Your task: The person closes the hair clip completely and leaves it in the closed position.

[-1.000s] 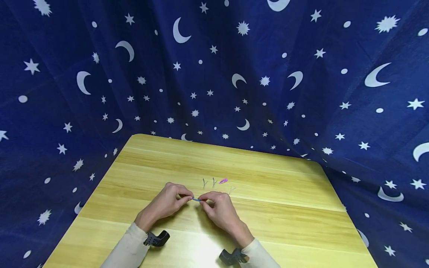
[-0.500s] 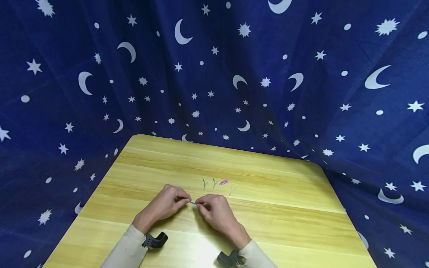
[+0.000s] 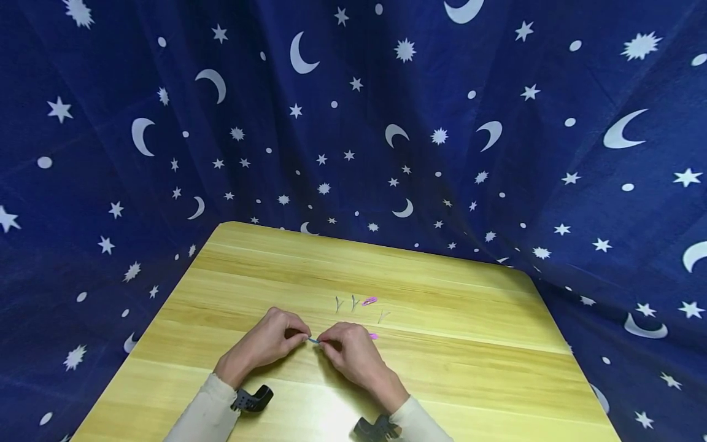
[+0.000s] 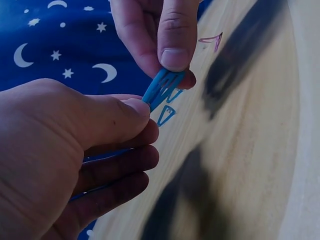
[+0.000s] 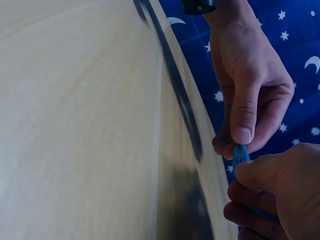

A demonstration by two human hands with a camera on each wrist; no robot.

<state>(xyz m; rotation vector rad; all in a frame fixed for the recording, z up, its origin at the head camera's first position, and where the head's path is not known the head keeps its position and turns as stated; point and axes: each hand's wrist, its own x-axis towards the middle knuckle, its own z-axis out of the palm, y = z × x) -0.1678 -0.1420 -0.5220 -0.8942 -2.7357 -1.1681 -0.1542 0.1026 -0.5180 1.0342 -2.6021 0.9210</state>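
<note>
Above the table, a blue snap hair clip [image 4: 162, 89] spans the gap between both hands. My left hand [image 3: 270, 337] pinches one end between thumb and forefinger, its other fingers loosely bent in the left wrist view. The opposite end is pinched by my right hand [image 3: 356, 355], thumb on top. Beyond the hands lie several more clips: a thin bluish clip [image 3: 338, 304], another one [image 3: 354, 303], a pale clip [image 3: 383, 316] and a pink clip [image 3: 369, 301]. Just past the right knuckles a second pink clip [image 3: 374, 336] shows, partly covered by that hand.
The wooden table [image 3: 469, 350] has rounded far corners. A dark blue curtain [image 3: 353, 123] with white moons and stars hangs behind it and along both sides. Each wrist wears a black camera mount, such as the left mount [image 3: 253, 399].
Both hands have drifted slightly left and toward me, still pinching the blue hair clip. The pink clip beside the right hand has come into view from behind it.
</note>
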